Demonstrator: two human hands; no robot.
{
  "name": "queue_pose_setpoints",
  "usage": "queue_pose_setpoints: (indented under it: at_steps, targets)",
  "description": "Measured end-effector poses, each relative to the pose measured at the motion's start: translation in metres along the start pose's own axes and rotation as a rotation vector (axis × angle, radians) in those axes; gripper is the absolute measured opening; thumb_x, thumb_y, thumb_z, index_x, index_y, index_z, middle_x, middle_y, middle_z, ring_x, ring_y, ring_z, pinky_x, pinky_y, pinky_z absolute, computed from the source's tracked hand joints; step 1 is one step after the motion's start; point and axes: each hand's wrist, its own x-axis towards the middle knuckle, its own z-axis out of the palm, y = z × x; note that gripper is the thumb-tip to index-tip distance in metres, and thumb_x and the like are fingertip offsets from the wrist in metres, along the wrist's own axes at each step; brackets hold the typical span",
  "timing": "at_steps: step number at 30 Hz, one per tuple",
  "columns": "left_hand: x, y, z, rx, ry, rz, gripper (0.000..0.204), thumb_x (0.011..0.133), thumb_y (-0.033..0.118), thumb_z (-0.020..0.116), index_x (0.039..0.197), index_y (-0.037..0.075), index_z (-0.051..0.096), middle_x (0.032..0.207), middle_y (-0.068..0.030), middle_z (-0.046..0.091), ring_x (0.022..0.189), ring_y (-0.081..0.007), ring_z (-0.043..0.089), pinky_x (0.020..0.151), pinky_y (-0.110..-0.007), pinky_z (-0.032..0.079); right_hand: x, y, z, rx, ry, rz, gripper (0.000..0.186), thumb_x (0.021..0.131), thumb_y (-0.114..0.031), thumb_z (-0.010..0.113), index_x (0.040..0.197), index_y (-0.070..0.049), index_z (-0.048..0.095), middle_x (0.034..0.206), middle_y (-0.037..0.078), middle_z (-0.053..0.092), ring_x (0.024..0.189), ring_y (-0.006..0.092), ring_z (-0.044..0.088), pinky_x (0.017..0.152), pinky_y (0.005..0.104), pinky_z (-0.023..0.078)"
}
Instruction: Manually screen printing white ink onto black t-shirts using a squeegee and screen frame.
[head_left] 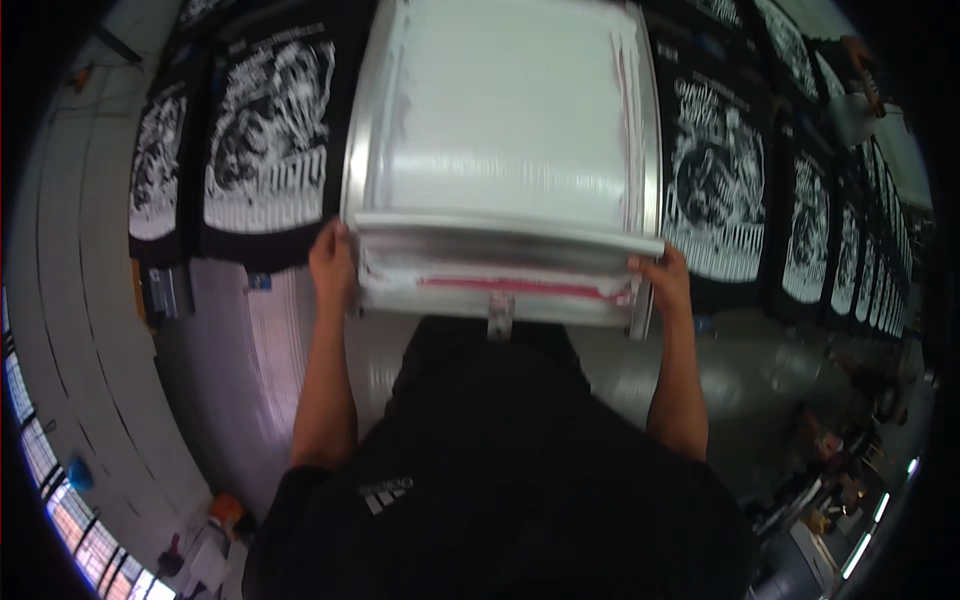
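A wide squeegee (510, 232) lies across the near part of a screen printing frame (356, 165), spanning nearly its full width. My left hand (332, 265) grips its left end, the fingers curled at the frame's side. At the other end my right hand (668, 278) is closed on it, with the thumb along the near face. Beyond the squeegee the mesh (510, 110) is coated in white ink, with reddish streaks by the right edge. A pink-red strip (530, 288) shows on the near side. The palm side of both hands is hidden.
Black fabric pieces with white prints lie on both sides, such as one at left (268, 140) and one at right (716, 180). A metal clamp (500, 315) sits at the frame's near edge, close to my body. More prints line the far right.
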Motion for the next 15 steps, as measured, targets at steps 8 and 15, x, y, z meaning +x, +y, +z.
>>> queue_pose_setpoints:
  at_steps: [8, 15]
  targets:
    - [0.026, -0.01, 0.017, -0.058, 0.023, 0.094, 0.044, 0.099, 0.032, 0.059, 0.122, -0.005, 0.062, 0.099, -0.0093, 0.069, 0.088, -0.0114, 0.059, 0.08, -0.025, 0.047, 0.019, 0.003, 0.002, 0.014, -0.008, -0.081, 0.035, 0.073, 0.0, 0.079, 0.106, 0.002, 0.068, 0.097, 0.007, 0.069, 0.092, 0.0155, 0.062, 0.085, 0.0291, 0.05]
    - [0.035, -0.03, 0.018, -0.108, -0.007, 0.135, 0.047, 0.098, 0.037, 0.059, 0.121, -0.004, 0.063, 0.093, -0.0071, 0.067, 0.083, -0.0096, 0.057, 0.074, -0.023, 0.047, 0.021, 0.024, 0.003, -0.014, -0.008, -0.091, 0.033, 0.073, -0.001, 0.079, 0.105, 0.0, 0.07, 0.097, 0.005, 0.069, 0.093, 0.0143, 0.061, 0.086, 0.0291, 0.047]
